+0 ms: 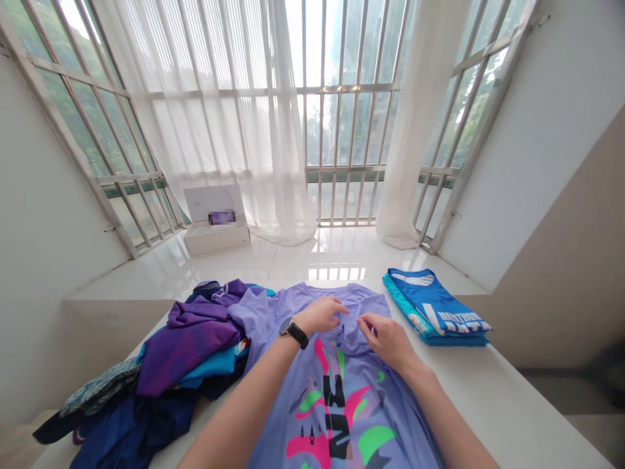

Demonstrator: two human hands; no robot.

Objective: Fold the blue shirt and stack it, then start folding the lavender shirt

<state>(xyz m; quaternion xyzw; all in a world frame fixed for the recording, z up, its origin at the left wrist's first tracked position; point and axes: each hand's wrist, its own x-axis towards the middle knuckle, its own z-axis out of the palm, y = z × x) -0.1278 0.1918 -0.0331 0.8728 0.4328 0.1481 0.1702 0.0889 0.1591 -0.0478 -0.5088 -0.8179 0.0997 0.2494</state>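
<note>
A lilac T-shirt (351,397) with a pink, green and black print lies spread out on the white table in front of me. My left hand (322,314), with a black watch on its wrist, pinches the fabric near the collar. My right hand (388,339) pinches the same area from the right side. The cloth between the two hands is bunched into folds.
A heap of purple, blue and dark garments (166,365) lies at the left of the white table (512,404). A folded stack of blue shirts (434,306) sits at the right. Beyond are a shiny window ledge, a white box (215,225), curtains and barred windows.
</note>
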